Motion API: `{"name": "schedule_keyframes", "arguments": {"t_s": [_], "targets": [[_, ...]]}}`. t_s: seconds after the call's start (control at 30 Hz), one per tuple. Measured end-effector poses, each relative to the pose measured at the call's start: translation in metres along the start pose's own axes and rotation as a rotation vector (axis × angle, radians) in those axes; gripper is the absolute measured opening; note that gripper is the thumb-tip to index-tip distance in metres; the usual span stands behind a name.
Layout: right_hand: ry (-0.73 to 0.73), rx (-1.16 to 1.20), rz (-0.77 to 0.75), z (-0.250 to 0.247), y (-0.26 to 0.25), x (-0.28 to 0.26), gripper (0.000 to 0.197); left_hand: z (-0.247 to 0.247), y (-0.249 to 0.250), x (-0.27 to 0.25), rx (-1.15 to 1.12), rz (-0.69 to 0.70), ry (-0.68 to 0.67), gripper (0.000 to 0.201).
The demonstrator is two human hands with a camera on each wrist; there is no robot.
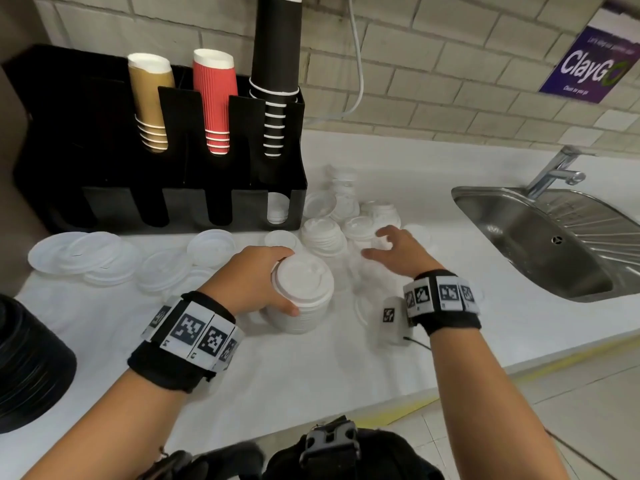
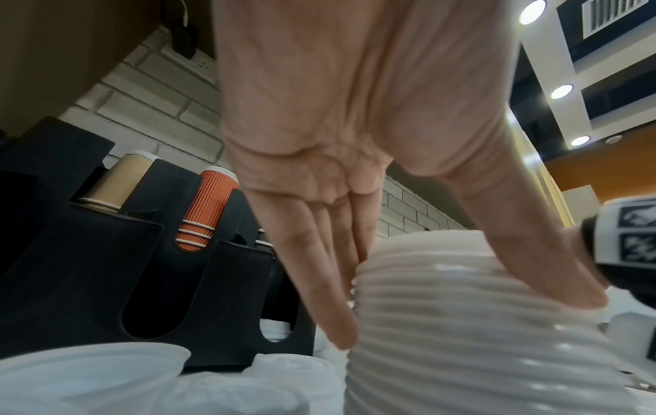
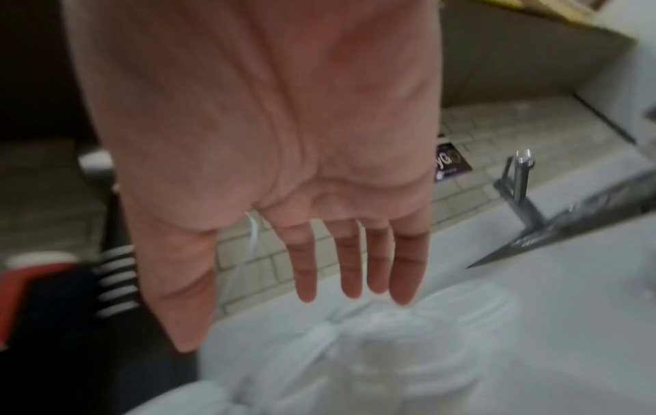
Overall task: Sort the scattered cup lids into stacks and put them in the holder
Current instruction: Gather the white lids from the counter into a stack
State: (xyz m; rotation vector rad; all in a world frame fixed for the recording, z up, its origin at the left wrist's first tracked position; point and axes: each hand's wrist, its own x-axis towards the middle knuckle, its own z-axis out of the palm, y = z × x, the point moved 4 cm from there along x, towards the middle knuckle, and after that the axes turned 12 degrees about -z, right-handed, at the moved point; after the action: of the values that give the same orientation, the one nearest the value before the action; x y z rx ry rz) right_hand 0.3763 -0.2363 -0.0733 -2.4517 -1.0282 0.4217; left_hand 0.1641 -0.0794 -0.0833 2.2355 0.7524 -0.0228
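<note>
Two hands work over a white counter [image 1: 311,368] strewn with white cup lids. The left hand [image 1: 249,282] grips a tall stack of white lids [image 1: 303,299] near the middle of the counter, thumb on the near side and fingers [image 2: 330,294] wrapped round the far side; in the left wrist view the ridged lid rims run in tight rings below the palm. The right hand [image 1: 398,252] hovers just to the right with fingers spread and slack, holding nothing, above a cluster of small lid stacks [image 1: 349,223]; the right wrist view is blurred, showing only pale lids below the outstretched fingers [image 3: 351,266].

Behind the left hand stands the black holder [image 1: 156,161]. Its upper slots carry gold cups [image 1: 150,98], red ribbed cups [image 1: 215,98] and a tall column of black cups [image 1: 275,64]. Of the front lower slots, the rightmost one holds a few white lids [image 1: 277,211]; the others look dark.

Wide, flat, translucent lids [image 1: 83,256] lie overlapping on the left part of the counter, in front of the holder. A stack of black lids [image 1: 31,365] sits at the near left edge. A steel sink [image 1: 540,244] with a tap [image 1: 554,171] lies to the right, well apart from the lids, and a purple sign [image 1: 588,67] hangs on the brick wall.
</note>
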Motion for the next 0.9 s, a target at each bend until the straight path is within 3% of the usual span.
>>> {"name": "schedule_keyframes", "arguments": {"t_s": [0.13,0.33,0.47,0.6,0.7,0.77,0.9], "targets": [[-0.103,-0.279,0.198,-0.006,0.035,0.02,0.061,-0.001,0.001,0.0,0.004,0.008,0.003,0.073],[-0.179,-0.334,0.111,-0.001,0.043,0.032,0.048,-0.001,0.0,-0.001,-0.004,0.013,0.005,0.072],[-0.121,-0.226,0.09,-0.012,0.038,0.026,0.05,-0.001,-0.001,-0.001,-0.012,0.023,0.012,0.073],[0.048,0.081,-0.185,-0.018,0.003,-0.001,0.056,-0.002,0.0,-0.001,0.025,0.022,0.029,0.076],[0.05,0.301,-0.444,-0.003,-0.035,-0.031,0.052,-0.001,0.0,-0.001,0.068,0.021,0.029,0.075],[0.022,0.314,-0.538,0.01,-0.053,-0.047,0.054,-0.001,0.0,-0.002,0.071,0.022,0.033,0.08],[0.008,0.217,-0.592,0.031,-0.071,-0.061,0.057,-0.001,-0.002,-0.002,0.013,0.019,0.039,0.113]]}}
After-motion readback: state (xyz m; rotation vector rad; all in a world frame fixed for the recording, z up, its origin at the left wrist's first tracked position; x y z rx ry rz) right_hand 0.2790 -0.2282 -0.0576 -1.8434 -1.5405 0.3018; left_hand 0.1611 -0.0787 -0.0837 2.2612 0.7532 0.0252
